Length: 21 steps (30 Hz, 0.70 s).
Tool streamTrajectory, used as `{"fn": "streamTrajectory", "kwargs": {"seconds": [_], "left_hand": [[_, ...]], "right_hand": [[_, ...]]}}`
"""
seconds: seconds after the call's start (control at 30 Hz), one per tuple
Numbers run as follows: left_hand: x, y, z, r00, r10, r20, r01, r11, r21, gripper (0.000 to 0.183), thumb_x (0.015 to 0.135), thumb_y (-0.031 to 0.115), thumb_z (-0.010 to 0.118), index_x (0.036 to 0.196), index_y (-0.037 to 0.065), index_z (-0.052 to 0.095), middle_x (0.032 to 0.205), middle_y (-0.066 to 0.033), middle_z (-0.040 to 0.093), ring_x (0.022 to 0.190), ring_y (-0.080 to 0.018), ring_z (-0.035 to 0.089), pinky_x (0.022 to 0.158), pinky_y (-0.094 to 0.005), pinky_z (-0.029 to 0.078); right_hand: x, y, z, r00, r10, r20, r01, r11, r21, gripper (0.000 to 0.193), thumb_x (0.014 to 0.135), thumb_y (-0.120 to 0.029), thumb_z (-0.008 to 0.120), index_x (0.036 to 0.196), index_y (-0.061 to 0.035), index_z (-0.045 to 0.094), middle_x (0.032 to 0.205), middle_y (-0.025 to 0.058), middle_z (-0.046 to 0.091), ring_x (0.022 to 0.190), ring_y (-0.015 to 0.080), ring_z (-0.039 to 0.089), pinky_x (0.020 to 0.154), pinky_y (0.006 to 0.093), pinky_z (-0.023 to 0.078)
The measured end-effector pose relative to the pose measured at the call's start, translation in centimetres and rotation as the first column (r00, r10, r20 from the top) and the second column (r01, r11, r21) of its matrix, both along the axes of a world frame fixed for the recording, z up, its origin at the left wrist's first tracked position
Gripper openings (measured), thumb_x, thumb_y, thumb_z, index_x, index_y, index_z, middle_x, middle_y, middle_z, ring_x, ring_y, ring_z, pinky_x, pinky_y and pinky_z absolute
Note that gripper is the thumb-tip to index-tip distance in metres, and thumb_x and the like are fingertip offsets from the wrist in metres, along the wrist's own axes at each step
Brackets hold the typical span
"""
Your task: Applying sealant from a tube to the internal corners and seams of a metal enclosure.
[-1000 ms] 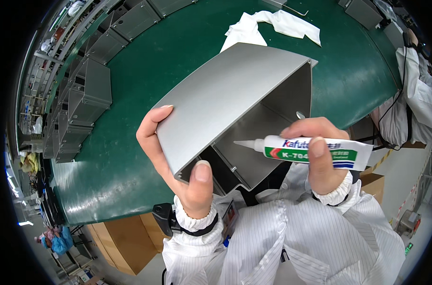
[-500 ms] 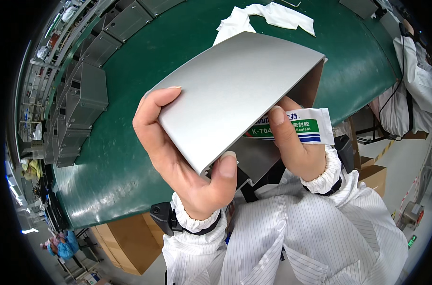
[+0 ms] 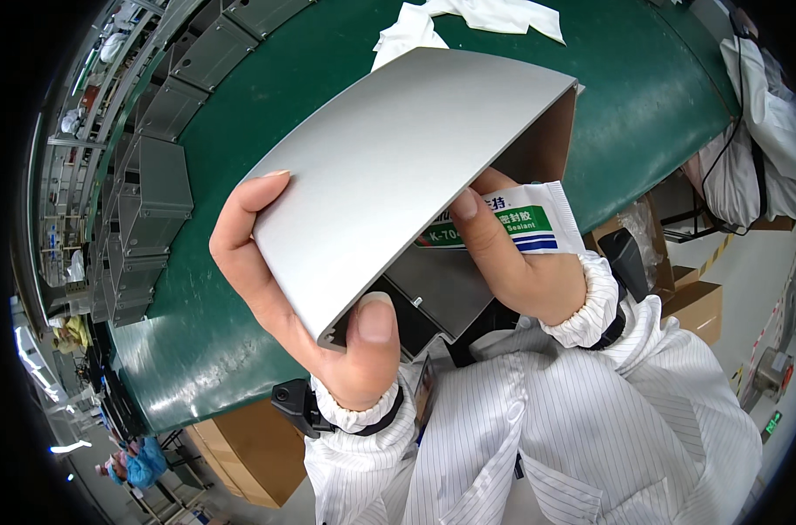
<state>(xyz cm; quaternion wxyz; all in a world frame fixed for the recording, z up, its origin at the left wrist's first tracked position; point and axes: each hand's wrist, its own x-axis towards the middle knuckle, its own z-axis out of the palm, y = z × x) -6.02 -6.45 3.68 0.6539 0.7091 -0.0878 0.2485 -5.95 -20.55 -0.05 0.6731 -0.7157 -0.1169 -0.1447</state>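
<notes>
Grey metal housing point(image 3: 407, 157) tilted at green table point(image 3: 188, 350); we clamp its edge in left hand point(image 3: 341, 367), pinch white-and-green tube point(image 3: 548, 219) in right hand point(image 3: 534, 282), tube's front end hidden.

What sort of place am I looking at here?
Probably a factory workshop: similar grey metal cases stand in a row along the left side of a large green worktable, and the person wears a striped white work coat with gathered cuffs.
</notes>
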Motion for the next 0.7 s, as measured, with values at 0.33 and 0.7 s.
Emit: {"fn": "streamTrajectory", "kwargs": {"seconds": [0.33, 0.7], "left_hand": [[0.23, 0.38, -0.01, 0.997, 0.048, -0.062, -0.047, 0.999, 0.005, 0.093, 0.067, 0.061, 0.073, 0.130, 0.001, 0.039, 0.114, -0.0116, 0.047, 0.106, -0.0210, 0.049, 0.095, -0.0364, 0.038], [0.22, 0.66, -0.06, 0.995, 0.061, -0.074, -0.057, 0.997, 0.049, 0.095, 0.067, 0.066, 0.071, 0.130, 0.001, 0.039, 0.115, -0.0116, 0.046, 0.108, -0.0215, 0.048, 0.096, -0.0370, 0.036]], "right_hand": [[0.29, 0.29, -0.18, 1.000, 0.019, 0.002, -0.019, 1.000, 0.024, 0.027, 0.095, -0.017, 0.061, 0.074, -0.0011, 0.058, 0.059, 0.0092, 0.060, 0.048, 0.0208, 0.058, 0.045, 0.0298, 0.040], [0.04, 0.03, 0.28, 0.998, 0.017, -0.054, -0.019, 0.999, -0.033, 0.029, 0.095, -0.019, 0.060, 0.072, -0.0018, 0.058, 0.056, 0.0097, 0.058, 0.046, 0.0214, 0.056, 0.044, 0.0305, 0.040]]}}
